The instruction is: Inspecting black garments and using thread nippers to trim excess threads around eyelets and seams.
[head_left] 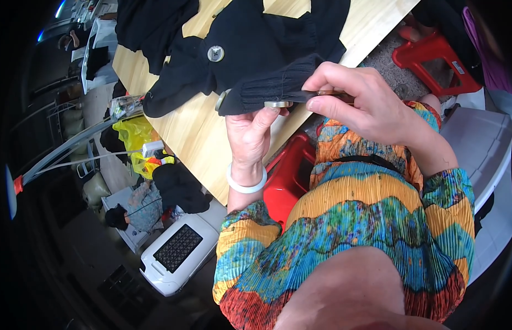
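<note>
A black knit garment with ribbed edging lies over the table and reaches up to my hands. My left hand, a white bangle on its wrist, is closed on the garment's ribbed edge. Its thumb presses beside a shiny round button. My right hand pinches a slim tool with a brownish metallic shaft; its dark tip points at the fabric by that button, and its exact kind is unclear. Another large button shows on the garment, and a third sits edge-on near my left fingers.
The garment rests on a light wooden table. More dark cloth lies at its far left. Red plastic stools stand by the table. A yellow bag, a white appliance and another person are to the left.
</note>
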Demonstrator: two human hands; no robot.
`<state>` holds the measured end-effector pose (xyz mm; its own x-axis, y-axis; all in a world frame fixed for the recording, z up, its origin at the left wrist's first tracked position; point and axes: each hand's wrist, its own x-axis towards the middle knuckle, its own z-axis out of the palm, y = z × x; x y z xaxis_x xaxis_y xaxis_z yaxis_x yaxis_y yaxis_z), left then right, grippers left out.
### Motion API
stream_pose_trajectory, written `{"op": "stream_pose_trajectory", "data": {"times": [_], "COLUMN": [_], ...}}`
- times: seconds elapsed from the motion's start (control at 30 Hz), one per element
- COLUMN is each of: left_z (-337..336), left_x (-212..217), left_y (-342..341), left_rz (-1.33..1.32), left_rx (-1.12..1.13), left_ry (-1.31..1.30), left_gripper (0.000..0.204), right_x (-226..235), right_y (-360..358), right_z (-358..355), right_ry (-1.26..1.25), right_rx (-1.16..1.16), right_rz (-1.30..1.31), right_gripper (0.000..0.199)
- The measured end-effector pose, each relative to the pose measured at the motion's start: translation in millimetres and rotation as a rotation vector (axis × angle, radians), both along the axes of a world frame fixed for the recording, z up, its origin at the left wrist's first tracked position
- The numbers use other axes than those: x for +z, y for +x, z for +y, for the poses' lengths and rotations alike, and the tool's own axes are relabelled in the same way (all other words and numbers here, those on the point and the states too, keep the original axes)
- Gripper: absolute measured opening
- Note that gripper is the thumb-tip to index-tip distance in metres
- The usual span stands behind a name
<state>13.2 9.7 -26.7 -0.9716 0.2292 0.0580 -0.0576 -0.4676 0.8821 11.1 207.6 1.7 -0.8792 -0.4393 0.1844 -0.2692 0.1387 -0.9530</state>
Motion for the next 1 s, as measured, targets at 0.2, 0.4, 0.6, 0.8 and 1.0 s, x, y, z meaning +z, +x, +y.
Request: {"op": "stream_pose_trajectory", "data": {"times": [0.2,0.4,0.6,0.8,1.0], "left_z": [0,-4,-7,-10,-5], "left_x": [0,-1,0,-2,0], "left_y": [1,1,0,-3,0], "left_rz": [-0.001,0.090,-0.007,-0.116,-0.281], "left_rx": [-0.001,-0.026,-0.019,-0.072,-0.047], "left_ry": [-0.028,-0.129,-0.075,0.148,0.266], "left_gripper": [0.022,0.022,0.019,0.017,0.018], "right_x": [-1,4,-5,-12,-20], "right_y": [-3,-4,-3,-3,9], "right_z": [0,-1,-4,-2,-10], "right_ry": [0.004,0.043,-0.410,-0.468,-0.083], "right_rx": [0.038,0.092,-0.222,-0.269,-0.209], "right_rz": [0.005,-0.088,-0.106,-0.031,0.271], "right_gripper": [0.014,0.012,0.010,0.017,0.039]}}
